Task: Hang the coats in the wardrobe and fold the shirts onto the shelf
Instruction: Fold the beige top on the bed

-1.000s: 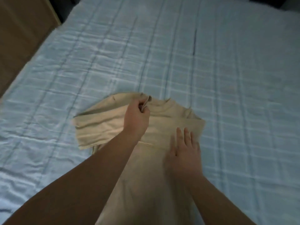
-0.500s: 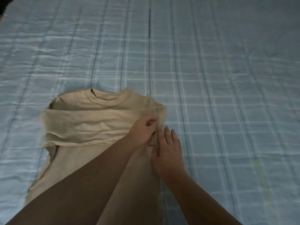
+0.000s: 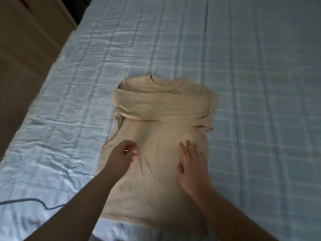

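A beige shirt (image 3: 159,108) lies flat on the bed, collar away from me, with both sleeves folded across its chest. My left hand (image 3: 121,157) hovers over the shirt's lower left side with loosely curled fingers, holding nothing. On the lower right part of the shirt my right hand (image 3: 192,164) lies flat with straight, spread fingers. My forearms cover part of the hem.
The bed has a light blue checked quilt (image 3: 251,84) that stretches far to the right and ahead. Its left edge runs diagonally beside a brown floor (image 3: 22,70). A dark cable (image 3: 34,201) lies on the quilt at the lower left.
My left hand let go of the folded sleeve at the shirt's right shoulder and drew back toward me. My right hand slid down the shirt. The view swung to the left.
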`<state>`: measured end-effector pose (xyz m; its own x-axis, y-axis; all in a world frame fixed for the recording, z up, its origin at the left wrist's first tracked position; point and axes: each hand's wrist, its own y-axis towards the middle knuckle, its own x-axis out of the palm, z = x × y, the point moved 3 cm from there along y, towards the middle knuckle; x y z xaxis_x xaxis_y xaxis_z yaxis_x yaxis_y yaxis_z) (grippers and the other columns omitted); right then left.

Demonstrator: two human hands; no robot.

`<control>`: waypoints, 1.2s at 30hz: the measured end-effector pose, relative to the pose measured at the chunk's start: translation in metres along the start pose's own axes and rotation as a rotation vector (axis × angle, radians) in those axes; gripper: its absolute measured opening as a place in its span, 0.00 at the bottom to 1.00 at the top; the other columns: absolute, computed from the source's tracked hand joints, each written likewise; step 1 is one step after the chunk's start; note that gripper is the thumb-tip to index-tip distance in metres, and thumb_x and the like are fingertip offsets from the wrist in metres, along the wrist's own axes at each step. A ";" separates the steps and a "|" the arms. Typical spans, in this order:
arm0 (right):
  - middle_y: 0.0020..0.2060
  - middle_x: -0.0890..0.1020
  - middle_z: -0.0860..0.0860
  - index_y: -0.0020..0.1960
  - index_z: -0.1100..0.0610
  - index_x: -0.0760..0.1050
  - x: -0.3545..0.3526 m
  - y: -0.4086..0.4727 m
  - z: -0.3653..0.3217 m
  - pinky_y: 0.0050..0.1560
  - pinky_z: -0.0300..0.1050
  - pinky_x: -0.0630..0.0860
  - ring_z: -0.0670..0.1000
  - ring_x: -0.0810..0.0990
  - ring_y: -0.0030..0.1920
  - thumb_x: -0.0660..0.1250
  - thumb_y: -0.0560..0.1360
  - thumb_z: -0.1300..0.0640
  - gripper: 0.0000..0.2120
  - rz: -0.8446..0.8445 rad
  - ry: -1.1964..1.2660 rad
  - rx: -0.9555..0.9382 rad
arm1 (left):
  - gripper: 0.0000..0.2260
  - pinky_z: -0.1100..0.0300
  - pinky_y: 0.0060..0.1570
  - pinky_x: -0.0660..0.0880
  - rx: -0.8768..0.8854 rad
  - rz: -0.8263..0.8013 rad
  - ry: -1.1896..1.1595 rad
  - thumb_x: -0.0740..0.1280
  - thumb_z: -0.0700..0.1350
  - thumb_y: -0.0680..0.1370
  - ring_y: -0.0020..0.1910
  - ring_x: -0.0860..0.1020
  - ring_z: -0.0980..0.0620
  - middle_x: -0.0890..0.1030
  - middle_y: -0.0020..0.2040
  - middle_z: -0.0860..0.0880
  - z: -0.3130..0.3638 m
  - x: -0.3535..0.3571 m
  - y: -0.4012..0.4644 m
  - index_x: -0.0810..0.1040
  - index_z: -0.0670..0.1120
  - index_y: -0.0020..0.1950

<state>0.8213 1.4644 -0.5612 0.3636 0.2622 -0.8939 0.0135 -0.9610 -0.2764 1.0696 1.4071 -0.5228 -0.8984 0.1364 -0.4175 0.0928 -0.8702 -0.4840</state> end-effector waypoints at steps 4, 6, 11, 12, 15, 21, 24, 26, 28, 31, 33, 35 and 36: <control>0.76 0.64 0.58 0.77 0.56 0.63 0.024 -0.054 -0.005 0.73 0.60 0.64 0.62 0.61 0.75 0.59 0.72 0.54 0.33 -0.021 0.032 0.104 | 0.15 0.55 0.53 0.72 -0.010 0.139 0.414 0.66 0.33 0.73 0.51 0.78 0.46 0.79 0.54 0.46 -0.058 -0.052 -0.039 0.77 0.46 0.59; 0.73 0.68 0.62 0.74 0.59 0.67 0.035 -0.083 -0.002 0.70 0.62 0.68 0.65 0.65 0.72 0.59 0.71 0.56 0.32 0.034 0.099 0.215 | 0.20 0.50 0.59 0.70 -0.109 0.169 0.548 0.68 0.36 0.73 0.57 0.75 0.40 0.76 0.58 0.41 -0.094 -0.073 -0.052 0.74 0.42 0.64; 0.74 0.65 0.60 0.76 0.61 0.61 0.048 -0.145 -0.005 0.69 0.58 0.65 0.64 0.66 0.70 0.67 0.71 0.61 0.35 0.075 0.179 0.557 | 0.24 0.46 0.55 0.74 -0.202 0.140 0.576 0.73 0.43 0.71 0.56 0.75 0.40 0.76 0.57 0.43 -0.138 -0.088 -0.079 0.71 0.45 0.65; 0.72 0.67 0.59 0.74 0.59 0.62 0.050 -0.153 -0.006 0.67 0.59 0.68 0.64 0.68 0.68 0.67 0.70 0.61 0.33 0.082 0.234 0.620 | 0.24 0.47 0.50 0.75 -0.242 0.126 0.550 0.74 0.46 0.70 0.53 0.77 0.41 0.77 0.54 0.45 -0.140 -0.090 -0.083 0.70 0.47 0.63; 0.56 0.77 0.60 0.63 0.58 0.70 0.052 -0.169 -0.006 0.54 0.60 0.78 0.64 0.78 0.55 0.66 0.65 0.57 0.26 0.120 0.473 0.842 | 0.20 0.54 0.38 0.73 -0.374 0.035 0.462 0.74 0.52 0.69 0.43 0.79 0.45 0.79 0.43 0.49 -0.146 -0.102 -0.083 0.72 0.47 0.55; 0.40 0.78 0.61 0.45 0.62 0.75 0.038 -0.194 -0.008 0.38 0.50 0.73 0.56 0.75 0.36 0.67 0.76 0.55 0.09 0.062 0.805 0.962 | 0.08 0.59 0.36 0.75 -0.275 -0.240 0.234 0.68 0.48 0.78 0.44 0.81 0.50 0.82 0.47 0.46 -0.154 -0.140 -0.095 0.79 0.45 0.53; 0.41 0.76 0.59 0.47 0.61 0.74 0.026 -0.220 -0.011 0.38 0.50 0.75 0.55 0.76 0.39 0.65 0.80 0.60 0.05 0.090 1.186 1.055 | 0.06 0.59 0.34 0.71 -0.382 -0.288 -0.112 0.68 0.42 0.80 0.42 0.85 0.51 0.81 0.47 0.43 -0.155 -0.158 -0.125 0.77 0.41 0.54; 0.44 0.76 0.61 0.48 0.65 0.72 0.019 -0.235 -0.013 0.37 0.49 0.81 0.57 0.77 0.40 0.63 0.80 0.66 0.02 0.128 1.321 1.101 | 0.05 0.61 0.31 0.70 -0.427 -0.286 -0.145 0.67 0.41 0.80 0.40 0.85 0.52 0.81 0.45 0.41 -0.162 -0.168 -0.140 0.76 0.40 0.54; 0.47 0.75 0.63 0.52 0.68 0.71 0.004 -0.258 -0.021 0.37 0.49 0.84 0.58 0.77 0.43 0.62 0.79 0.70 0.02 0.163 1.379 1.132 | 0.05 0.61 0.32 0.70 -0.431 -0.309 -0.126 0.66 0.40 0.81 0.39 0.84 0.53 0.80 0.44 0.42 -0.163 -0.180 -0.162 0.76 0.39 0.54; 0.46 0.78 0.59 0.55 0.65 0.73 -0.018 -0.296 -0.035 0.37 0.48 0.82 0.55 0.77 0.43 0.61 0.79 0.70 0.06 0.187 1.460 1.222 | 0.06 0.60 0.35 0.71 -0.459 -0.385 -0.081 0.65 0.40 0.81 0.41 0.84 0.53 0.81 0.44 0.42 -0.161 -0.198 -0.198 0.77 0.39 0.54; 0.45 0.79 0.55 0.54 0.60 0.74 -0.028 -0.316 -0.042 0.44 0.50 0.78 0.52 0.77 0.40 0.60 0.80 0.68 0.07 0.172 1.517 1.269 | 0.06 0.59 0.37 0.71 -0.484 -0.394 -0.110 0.65 0.40 0.81 0.42 0.83 0.52 0.81 0.41 0.44 -0.156 -0.207 -0.217 0.77 0.38 0.55; 0.41 0.78 0.53 0.54 0.59 0.73 -0.037 -0.328 -0.048 0.45 0.48 0.75 0.50 0.76 0.34 0.60 0.81 0.65 0.06 0.150 1.585 1.259 | 0.08 0.57 0.38 0.71 -0.502 -0.336 -0.244 0.65 0.39 0.81 0.44 0.81 0.49 0.80 0.37 0.45 -0.148 -0.214 -0.227 0.77 0.37 0.57; 0.41 0.78 0.53 0.54 0.59 0.74 -0.043 -0.329 -0.051 0.45 0.48 0.75 0.49 0.76 0.34 0.60 0.81 0.64 0.05 0.148 1.601 1.247 | 0.09 0.57 0.38 0.70 -0.504 -0.309 -0.320 0.65 0.40 0.81 0.45 0.81 0.48 0.78 0.33 0.46 -0.141 -0.215 -0.229 0.76 0.36 0.58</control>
<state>0.8485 1.7650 -0.4136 0.6408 -0.7644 -0.0714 -0.3518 -0.2098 -0.9123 1.3020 1.6443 -0.4309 -0.9916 0.1287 0.0089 -0.0696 -0.4755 -0.8770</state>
